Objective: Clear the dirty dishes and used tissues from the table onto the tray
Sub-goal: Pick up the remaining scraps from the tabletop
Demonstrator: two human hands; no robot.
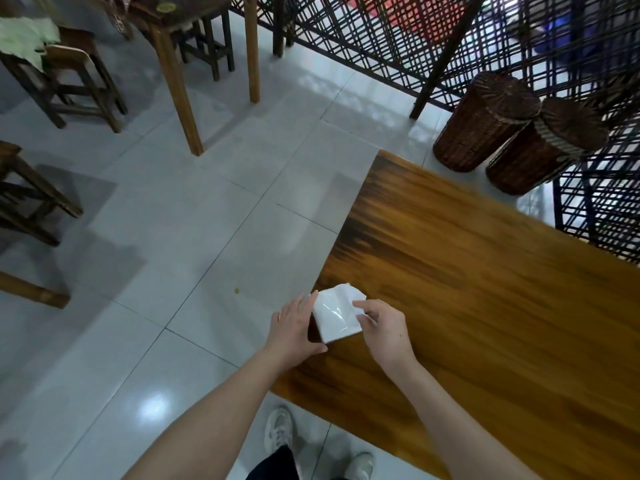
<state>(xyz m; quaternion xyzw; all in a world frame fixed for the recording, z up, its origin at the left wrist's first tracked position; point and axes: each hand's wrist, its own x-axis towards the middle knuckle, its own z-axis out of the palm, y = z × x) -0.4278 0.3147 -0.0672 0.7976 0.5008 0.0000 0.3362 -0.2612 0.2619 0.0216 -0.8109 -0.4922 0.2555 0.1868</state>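
At table (485, 306) edge, tissue pack (334, 315)

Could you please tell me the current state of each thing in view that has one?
White plastic-wrapped tissue pack: at the brown wooden table's left edge, held between both hands.
Left hand: grips the pack's left side.
Right hand: pinches the pack's right side.
Left dark brown wicker basket: on the floor, lid on.
Right dark brown wicker basket: on the floor, lid on.

White tissue pack (337, 315), streaked amber-brown table (485, 289), pale grey floor (173, 237)
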